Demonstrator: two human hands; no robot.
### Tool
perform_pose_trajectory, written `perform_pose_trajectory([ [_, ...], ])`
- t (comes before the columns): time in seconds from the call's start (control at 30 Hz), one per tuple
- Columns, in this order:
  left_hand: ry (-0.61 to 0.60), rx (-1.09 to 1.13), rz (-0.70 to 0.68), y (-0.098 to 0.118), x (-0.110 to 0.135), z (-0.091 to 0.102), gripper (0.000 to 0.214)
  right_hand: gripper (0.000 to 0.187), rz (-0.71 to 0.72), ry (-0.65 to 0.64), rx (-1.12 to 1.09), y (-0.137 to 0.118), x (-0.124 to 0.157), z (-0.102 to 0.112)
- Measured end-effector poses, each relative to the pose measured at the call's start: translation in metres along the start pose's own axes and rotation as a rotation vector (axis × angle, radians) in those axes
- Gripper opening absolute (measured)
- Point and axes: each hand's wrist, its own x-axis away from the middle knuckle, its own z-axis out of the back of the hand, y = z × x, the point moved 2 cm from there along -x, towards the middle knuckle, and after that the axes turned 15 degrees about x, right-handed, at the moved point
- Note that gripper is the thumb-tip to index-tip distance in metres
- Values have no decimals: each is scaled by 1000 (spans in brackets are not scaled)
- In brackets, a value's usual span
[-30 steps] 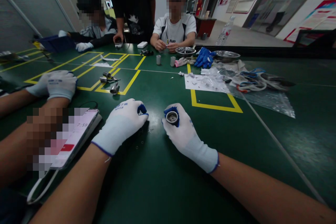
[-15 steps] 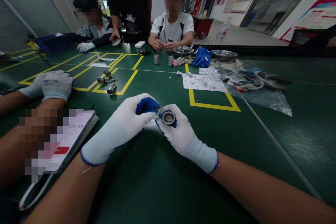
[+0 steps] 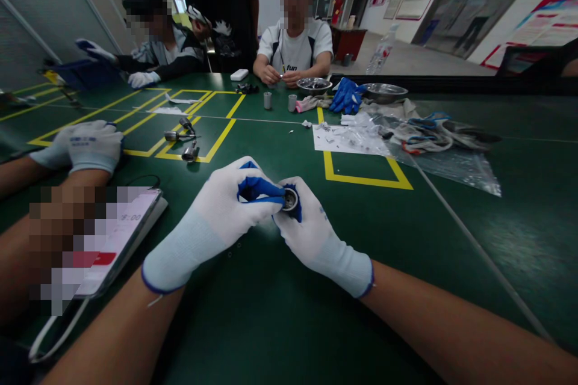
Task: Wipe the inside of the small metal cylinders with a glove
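Metal cup (image 3: 291, 200) stays in your curled right hand (image 3: 309, 222); left hand (image 3: 228, 198) pinching, contents unclear, now reaches its rim: apparently two-handed work.

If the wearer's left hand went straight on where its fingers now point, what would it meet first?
Most likely the small metal cup gripped in the right hand: the left hand's fingers are at its open mouth. Whether they touch it is unclear.
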Motion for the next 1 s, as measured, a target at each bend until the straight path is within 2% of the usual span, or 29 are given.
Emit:
perform_pose_trajectory([
  [0.13,12,8,25,3,1,-3,19,15,40,0,22,-1,2,0],
  [0.33,24,27,112,3,2,-2,18,19,121,32,58,-1,3,0],
  [0.57,41,0,45,7,2,-5,18,24,178,5,92,3,5,-2],
  [0.7,31,-6,31,9,3,-8,18,27,224,44,108,5,6,-3],
  [1.0,91,-79,92,11,3,-14,16,30,181,102,211,6,7,-5],
])
